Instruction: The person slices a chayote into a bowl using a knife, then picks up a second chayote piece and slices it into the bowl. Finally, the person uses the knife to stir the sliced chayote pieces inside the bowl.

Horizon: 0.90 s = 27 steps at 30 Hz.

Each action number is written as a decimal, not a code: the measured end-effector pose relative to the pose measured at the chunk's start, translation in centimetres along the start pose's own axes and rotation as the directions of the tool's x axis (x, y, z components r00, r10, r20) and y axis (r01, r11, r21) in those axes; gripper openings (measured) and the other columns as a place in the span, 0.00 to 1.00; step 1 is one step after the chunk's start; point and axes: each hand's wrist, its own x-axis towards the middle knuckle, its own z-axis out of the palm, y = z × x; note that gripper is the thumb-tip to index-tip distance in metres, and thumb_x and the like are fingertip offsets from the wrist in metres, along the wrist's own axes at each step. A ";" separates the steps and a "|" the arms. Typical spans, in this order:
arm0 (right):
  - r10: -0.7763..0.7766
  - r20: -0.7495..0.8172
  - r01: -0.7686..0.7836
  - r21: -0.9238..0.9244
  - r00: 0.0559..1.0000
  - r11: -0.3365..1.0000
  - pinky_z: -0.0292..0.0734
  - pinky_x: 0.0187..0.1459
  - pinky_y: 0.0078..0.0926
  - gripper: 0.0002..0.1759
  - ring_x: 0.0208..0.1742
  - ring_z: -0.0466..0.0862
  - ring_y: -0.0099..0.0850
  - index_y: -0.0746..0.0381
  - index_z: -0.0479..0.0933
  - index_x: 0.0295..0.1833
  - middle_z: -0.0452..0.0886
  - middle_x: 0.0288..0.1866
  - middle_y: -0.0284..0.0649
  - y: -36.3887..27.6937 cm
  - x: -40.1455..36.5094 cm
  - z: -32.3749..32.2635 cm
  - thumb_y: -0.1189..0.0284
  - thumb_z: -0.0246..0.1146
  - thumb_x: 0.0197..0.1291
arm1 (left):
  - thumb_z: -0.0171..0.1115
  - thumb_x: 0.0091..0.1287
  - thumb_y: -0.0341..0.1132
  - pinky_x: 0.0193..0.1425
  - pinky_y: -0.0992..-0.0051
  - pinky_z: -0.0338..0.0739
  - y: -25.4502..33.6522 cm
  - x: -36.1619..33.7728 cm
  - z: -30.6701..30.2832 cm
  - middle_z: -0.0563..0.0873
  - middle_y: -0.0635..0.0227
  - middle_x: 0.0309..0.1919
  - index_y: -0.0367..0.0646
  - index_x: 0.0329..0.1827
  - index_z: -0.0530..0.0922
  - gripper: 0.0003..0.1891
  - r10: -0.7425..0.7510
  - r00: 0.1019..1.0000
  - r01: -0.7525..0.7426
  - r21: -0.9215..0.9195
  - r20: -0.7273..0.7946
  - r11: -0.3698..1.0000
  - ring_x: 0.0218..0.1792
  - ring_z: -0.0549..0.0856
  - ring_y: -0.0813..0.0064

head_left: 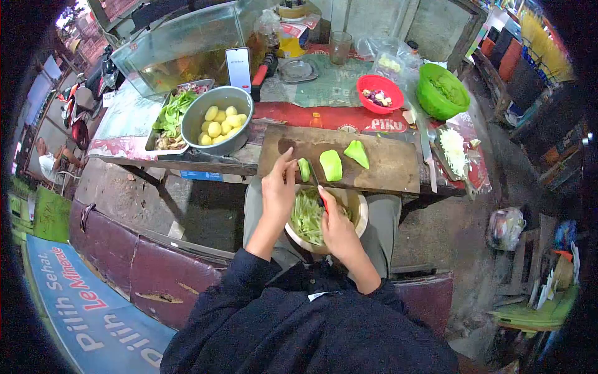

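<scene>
In my right hand (338, 225) is a knife (316, 179) with a red handle, its dark blade reaching over the near edge of the wooden cutting board (277, 146). Beside the blade stands a narrow light-green vegetable piece (304, 169), chayote by its look. My left hand (280, 185) is just left of that piece, fingers apart and nothing held in them. Two larger chayote pieces, a middle one (331, 165) and a right one (357, 154), lie farther along the board. Below the hands, between my legs, a pale bowl (362, 219) holds thin green strips (307, 218).
Left of the board are a metal pot (215, 149) of peeled potatoes and a tray of leafy greens (176, 112). Behind it sit a red bowl (369, 84) and a green basin (425, 93). Another knife (426, 146) lies near chopped white pieces (453, 151) at right. A phone (238, 68) stands upright.
</scene>
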 end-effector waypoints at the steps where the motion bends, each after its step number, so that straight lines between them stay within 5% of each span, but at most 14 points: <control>1: 0.001 0.004 -0.001 0.001 1.000 1.000 0.79 0.52 0.58 0.34 0.49 0.86 0.60 0.53 0.55 0.83 0.82 0.55 0.66 -0.2 -0.2 -0.1 0.77 0.52 0.74 | 0.65 0.74 0.29 0.51 0.68 0.85 0.6 0.4 -0.2 0.92 0.52 0.47 0.39 0.64 0.82 0.17 -0.008 0.999 0.007 0.025 0.036 1.000 0.45 0.93 0.62; 3: 0.113 0.060 -0.105 -0.115 0.992 0.988 0.80 0.43 0.60 0.35 0.41 0.87 0.59 0.49 0.56 0.83 0.85 0.44 0.62 -0.7 -0.3 -0.5 0.75 0.54 0.73 | 0.65 0.74 0.29 0.48 0.66 0.86 1.0 0.9 -0.3 0.92 0.51 0.45 0.40 0.67 0.80 0.19 -0.014 0.997 0.011 0.048 0.072 0.999 0.42 0.93 0.59; 6: 0.154 0.084 -0.135 -0.193 0.985 0.972 0.81 0.41 0.57 0.36 0.37 0.87 0.57 0.45 0.58 0.83 0.85 0.41 0.58 -2.0 -0.2 -2.0 0.74 0.55 0.72 | 0.66 0.74 0.30 0.46 0.70 0.86 0.7 1.5 -0.3 0.93 0.52 0.43 0.39 0.64 0.82 0.17 -0.043 0.993 0.045 -0.019 0.109 0.999 0.42 0.94 0.65; 12: 0.138 0.097 -0.095 -0.357 0.986 0.929 0.84 0.42 0.54 0.37 0.40 0.87 0.57 0.38 0.60 0.82 0.85 0.44 0.54 -2.2 0.5 -3.4 0.73 0.58 0.71 | 0.71 0.71 0.31 0.46 0.73 0.86 -0.5 1.7 0.1 0.94 0.56 0.43 0.36 0.53 0.88 0.12 -0.063 0.993 0.071 -0.075 0.101 0.995 0.42 0.94 0.70; 19: 0.119 0.065 -0.100 -0.238 0.991 0.966 0.81 0.44 0.57 0.32 0.44 0.86 0.59 0.44 0.63 0.80 0.85 0.46 0.56 -2.5 0.9 -2.8 0.76 0.54 0.73 | 0.72 0.68 0.30 0.42 0.71 0.87 0.1 1.5 0.5 0.92 0.59 0.39 0.36 0.43 0.90 0.06 -0.019 0.998 0.021 -0.017 0.067 1.000 0.38 0.93 0.69; 27: 0.255 0.219 -0.214 -0.193 0.942 0.958 0.79 0.49 0.57 0.32 0.45 0.86 0.62 0.48 0.60 0.80 0.85 0.46 0.63 -1.8 2.8 -1.9 0.77 0.53 0.74 | 0.72 0.67 0.29 0.41 0.71 0.86 0.0 1.2 0.7 0.91 0.58 0.37 0.35 0.39 0.89 0.05 0.068 0.997 -0.070 0.060 0.033 0.996 0.36 0.92 0.67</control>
